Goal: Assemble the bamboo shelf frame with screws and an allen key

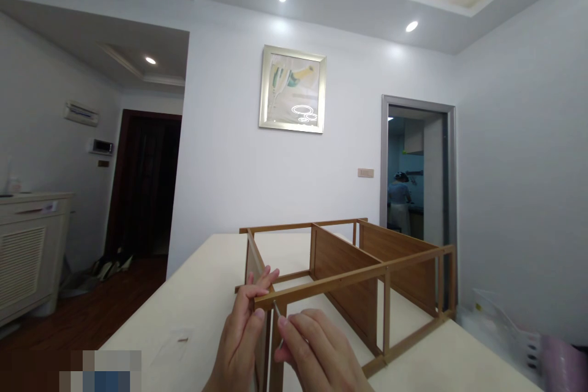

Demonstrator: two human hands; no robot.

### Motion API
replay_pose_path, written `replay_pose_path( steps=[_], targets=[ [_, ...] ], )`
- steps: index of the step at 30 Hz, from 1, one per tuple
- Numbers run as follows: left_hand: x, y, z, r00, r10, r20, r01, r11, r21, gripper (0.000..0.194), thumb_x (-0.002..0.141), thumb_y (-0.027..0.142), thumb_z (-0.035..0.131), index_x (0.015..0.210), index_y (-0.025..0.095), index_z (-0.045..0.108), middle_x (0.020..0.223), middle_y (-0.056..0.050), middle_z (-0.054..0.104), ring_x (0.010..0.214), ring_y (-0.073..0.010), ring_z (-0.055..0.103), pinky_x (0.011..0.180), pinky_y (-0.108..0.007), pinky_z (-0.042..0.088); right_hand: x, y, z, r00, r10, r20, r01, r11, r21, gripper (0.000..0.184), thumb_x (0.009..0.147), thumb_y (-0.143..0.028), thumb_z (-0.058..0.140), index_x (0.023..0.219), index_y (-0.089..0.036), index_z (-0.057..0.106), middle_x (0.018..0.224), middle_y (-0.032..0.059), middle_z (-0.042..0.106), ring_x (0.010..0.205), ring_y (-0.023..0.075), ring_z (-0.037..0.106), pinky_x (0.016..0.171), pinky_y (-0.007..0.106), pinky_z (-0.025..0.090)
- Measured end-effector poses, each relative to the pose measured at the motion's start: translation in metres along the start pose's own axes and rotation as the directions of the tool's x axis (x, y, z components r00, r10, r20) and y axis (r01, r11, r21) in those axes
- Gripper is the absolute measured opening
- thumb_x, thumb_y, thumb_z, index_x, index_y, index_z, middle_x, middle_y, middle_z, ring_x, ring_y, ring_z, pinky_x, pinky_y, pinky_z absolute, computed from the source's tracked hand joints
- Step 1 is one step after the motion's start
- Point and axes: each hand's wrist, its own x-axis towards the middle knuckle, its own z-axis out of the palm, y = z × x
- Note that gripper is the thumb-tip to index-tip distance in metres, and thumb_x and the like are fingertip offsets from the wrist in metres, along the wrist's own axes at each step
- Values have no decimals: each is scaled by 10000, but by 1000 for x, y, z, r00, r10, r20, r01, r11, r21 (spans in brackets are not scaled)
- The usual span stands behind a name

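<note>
On a cream tabletop [197, 285], a single wooden shelf unit [340, 278] is laid on its side, presumably so that the joints along its upper rail can be reached from above. Its near left corner is held by the left hand [241, 324], which is partly open, with fingers spread over the rail and thumb pressed along the near side; the corner seems to be braced there against turning or shifting. In the right hand [316, 349], one thin metal tool [278, 313] is pinched between thumb and curled fingers, and its upper end is set at the rail just beside the left thumb, apparently so that it can be steered finely; whether it is a hex key or a screwdriver cannot be told. Three panels are counted in the unit: an end panel [253, 260] by the left hand, a middle panel [342, 260] and a far panel [390, 242]. To the left, one small piece [182, 339], too small to identify, is seen on one clear plastic bag [168, 344].
</note>
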Motion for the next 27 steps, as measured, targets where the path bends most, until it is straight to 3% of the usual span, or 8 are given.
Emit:
replay_pose_path(
  steps=[3,7,16,27],
  targets=[
    [-1,1,1,998,-60,-14,59,996,-73,252,930,440,518,1031,221,591,1416,-138,578,1445,-287,367,1208,-582,188,2,-2,3,1000,-1,-30,0,1000,-31,200,925,-84,595,1121,-94,634,821,106,731,761,214,712,692,327,618],
    [-3,-1,2,998,-47,-43,44,996,-84,264,916,449,545,1039,220,591,1392,-135,593,1428,-300,393,1196,-575,233,0,-6,10,997,39,-67,-45,995,-84,165,926,-98,602,1088,-87,630,769,92,709,706,204,699,640,322,606],
    [-5,-4,6,997,-41,-62,35,995,-88,247,945,429,504,1070,228,577,1396,-113,588,1448,-270,362,1213,-545,214,0,-8,22,981,60,-186,-77,993,-86,85,922,-95,602,1004,-93,627,670,57,643,595,171,626,540,289,526],
    [-4,-3,7,996,-21,-85,14,996,-87,252,933,435,531,1049,219,589,1372,-129,603,1436,-287,380,1200,-562,245,-1,-6,26,980,60,-190,-68,997,-36,109,873,-48,629,976,-84,624,646,44,603,552,148,535,476,269,440]
  ],
)
